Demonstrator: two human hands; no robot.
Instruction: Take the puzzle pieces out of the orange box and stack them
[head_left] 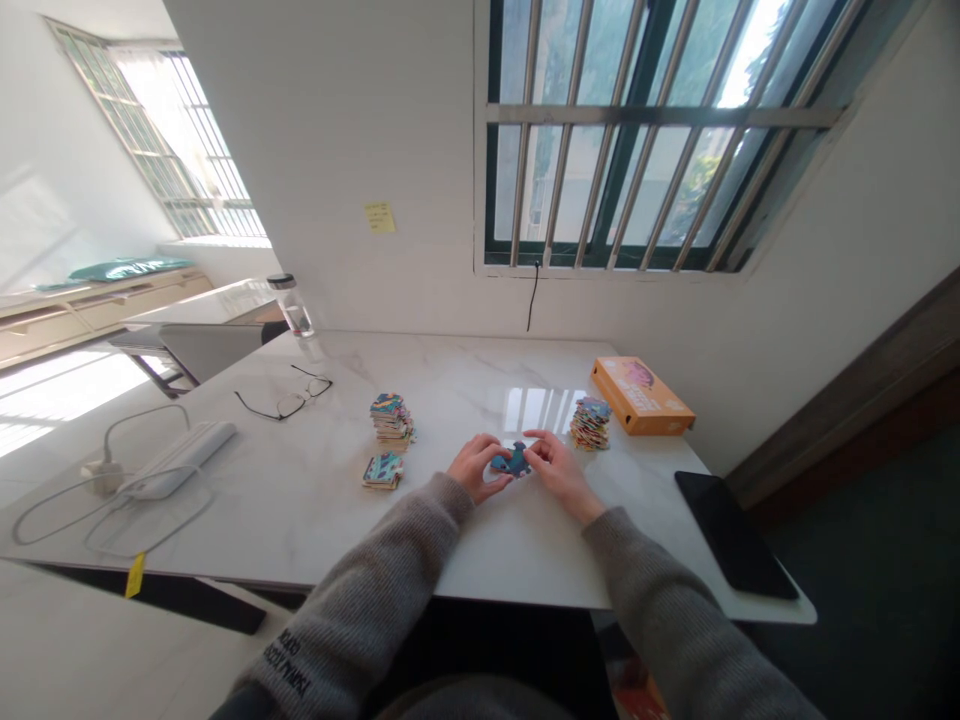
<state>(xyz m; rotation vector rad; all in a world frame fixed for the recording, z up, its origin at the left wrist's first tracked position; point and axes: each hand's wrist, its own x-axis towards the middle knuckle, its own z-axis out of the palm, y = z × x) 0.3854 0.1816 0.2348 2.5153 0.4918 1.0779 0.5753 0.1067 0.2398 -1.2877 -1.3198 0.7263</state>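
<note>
A blue jigsaw puzzle piece (514, 461) is between my two hands, just above or on the white tabletop; which of these I cannot tell. My left hand (478, 468) grips its left side between thumb and forefinger. On the other side, the fingers of my right hand (559, 472) pinch its edge. To the right stands a tall stack of puzzle pieces (590, 424). Left of my hands are another tall stack (391, 422) and, nearer to me, a shorter stack of pieces (383, 470).
An orange box (643, 396) lies behind the right stack, and a black tablet (735, 535) rests at the table's right edge. Glasses (291, 402), a bottle (291, 306) and a white power strip (184, 460) with loose cable are on the left. A wall bounds the table's back.
</note>
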